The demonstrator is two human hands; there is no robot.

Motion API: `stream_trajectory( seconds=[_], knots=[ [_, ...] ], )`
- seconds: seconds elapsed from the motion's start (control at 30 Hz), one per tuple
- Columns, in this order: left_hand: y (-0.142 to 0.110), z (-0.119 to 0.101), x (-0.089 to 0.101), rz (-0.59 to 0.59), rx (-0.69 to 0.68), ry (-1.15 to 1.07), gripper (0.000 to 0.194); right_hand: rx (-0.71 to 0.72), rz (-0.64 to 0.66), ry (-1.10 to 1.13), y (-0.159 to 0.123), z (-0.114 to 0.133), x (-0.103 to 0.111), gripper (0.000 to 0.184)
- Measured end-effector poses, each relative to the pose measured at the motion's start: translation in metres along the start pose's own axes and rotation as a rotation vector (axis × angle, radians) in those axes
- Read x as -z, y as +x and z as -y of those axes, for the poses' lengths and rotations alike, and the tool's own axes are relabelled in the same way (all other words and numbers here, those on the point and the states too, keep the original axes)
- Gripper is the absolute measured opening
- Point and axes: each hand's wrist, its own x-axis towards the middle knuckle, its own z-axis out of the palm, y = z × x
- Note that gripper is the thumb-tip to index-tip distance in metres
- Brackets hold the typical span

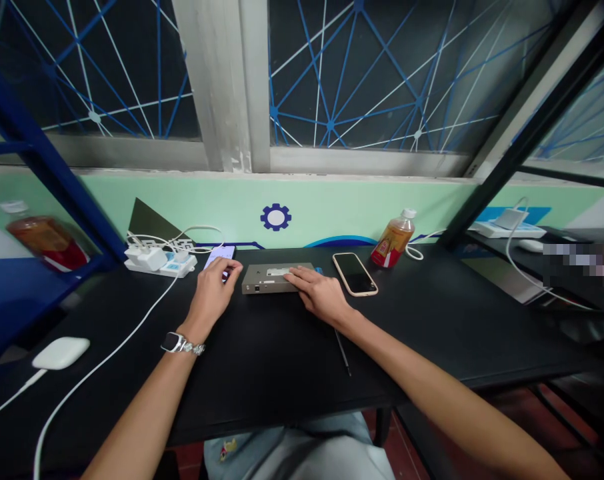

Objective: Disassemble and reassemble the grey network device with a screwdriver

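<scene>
A flat grey metal box point(265, 279) with a white label on top and a small round port and socket on its near side lies on the black desk. My right hand point(322, 291) rests on its right part, fingers stretched out flat. My left hand point(216, 285) hovers just left of the box, thumb and fingertips pinched together; whatever is between them, if anything, cannot be made out. Behind that hand lies a phone with a lit purple screen point(222, 252). A thin dark screwdriver-like shaft point(342, 352) sticks out from under my right wrist, its upper part hidden.
Right of the box lies a phone in a pale case point(355, 274), with a bottle of reddish drink point(394, 239) behind it. A white power strip point(182, 267) with plugs and cables sits back left. A white charging case point(62, 353) and long cable point(112, 360) lie at left.
</scene>
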Motion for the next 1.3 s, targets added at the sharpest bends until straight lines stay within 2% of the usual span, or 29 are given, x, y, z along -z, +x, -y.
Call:
stream_trajectory(
  seconds=[0.17,0.27,0.33,0.4,0.47,0.5,0.6,0.7,0.8,0.87,0.93,1.03,1.1,1.3],
  knots=[
    [-0.006,-0.024,-0.016,-0.014,0.007,-0.183,0.018,0.042,0.051,0.031,0.005,-0.003,-0.002,0.048],
    [-0.009,-0.033,-0.022,-0.001,0.012,-0.26,0.016,0.051,0.008,0.072,0.003,-0.006,0.008,0.044],
    [-0.011,-0.036,-0.023,0.002,0.021,-0.293,0.015,-0.055,-0.077,0.073,-0.004,-0.009,0.02,0.038],
    [-0.012,-0.037,-0.024,0.003,0.039,-0.322,0.016,-0.278,-0.131,0.065,-0.015,-0.014,0.03,0.03],
    [-0.013,-0.037,-0.026,0.009,0.068,-0.362,0.017,-0.479,-0.029,0.117,-0.028,-0.02,0.034,0.034],
    [-0.014,-0.037,-0.028,0.017,0.089,-0.39,0.018,-0.533,0.051,0.173,-0.035,-0.022,0.033,0.036],
    [-0.015,-0.038,-0.034,0.055,0.175,-0.5,0.021,-0.609,0.219,0.383,-0.047,-0.027,0.024,0.027],
    [-0.015,-0.042,-0.04,0.082,0.289,-0.653,0.024,-0.66,0.264,0.645,-0.047,-0.025,0.022,0.019],
    [-0.016,-0.047,-0.045,0.077,0.439,-0.886,0.026,-0.638,0.15,1.006,-0.042,-0.019,0.032,0.023],
    [-0.019,-0.051,-0.047,0.077,0.542,-1.06,0.025,-0.541,-0.013,1.225,-0.035,-0.013,0.04,0.027],
    [-0.022,-0.054,-0.048,0.09,0.636,-1.197,0.022,-0.436,-0.18,1.353,-0.028,-0.006,0.047,0.029],
    [-0.026,-0.057,-0.05,0.103,0.758,-1.317,0.014,-0.313,-0.385,1.365,-0.016,0.007,0.049,0.028],
    [-0.027,-0.058,-0.051,0.098,0.813,-1.366,0.01,-0.267,-0.458,1.31,-0.01,0.013,0.047,0.025],
    [-0.025,-0.061,-0.049,0.027,0.908,-1.421,0.009,-0.222,-0.498,1.253,-0.011,0.019,0.041,0.021]
  ],
)
